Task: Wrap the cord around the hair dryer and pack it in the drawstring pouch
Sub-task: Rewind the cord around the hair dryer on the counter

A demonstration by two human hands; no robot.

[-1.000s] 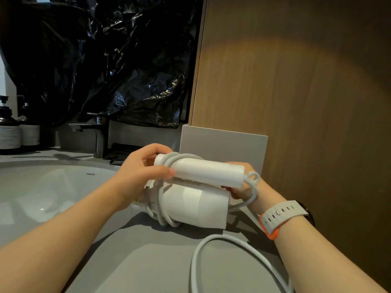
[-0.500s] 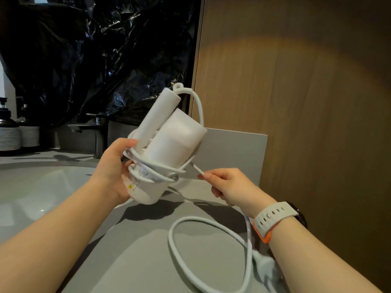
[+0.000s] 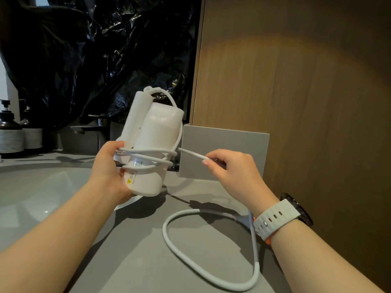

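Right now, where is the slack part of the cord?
Head view, lower centre-right: the slack loop of cord lies on the grey counter, below the right hand that pinches it, beside the watch strap.

The hair dryer (image 3: 148, 149) is held tilted above the counter (image 3: 137, 250). The left hand (image 3: 108, 168) grips it from the left. The right hand (image 3: 232, 172) is to its right, pinching the cord (image 3: 193, 153). Several cord turns lie around the dryer's lower body, and the free length loops on the counter in front and to the right. The sink basin (image 3: 42, 187) lies left of the dryer. The faucet (image 3: 93, 127) and bottles (image 3: 10, 136) stand behind and left, and an upright panel (image 3: 224, 153) stands just behind and right.
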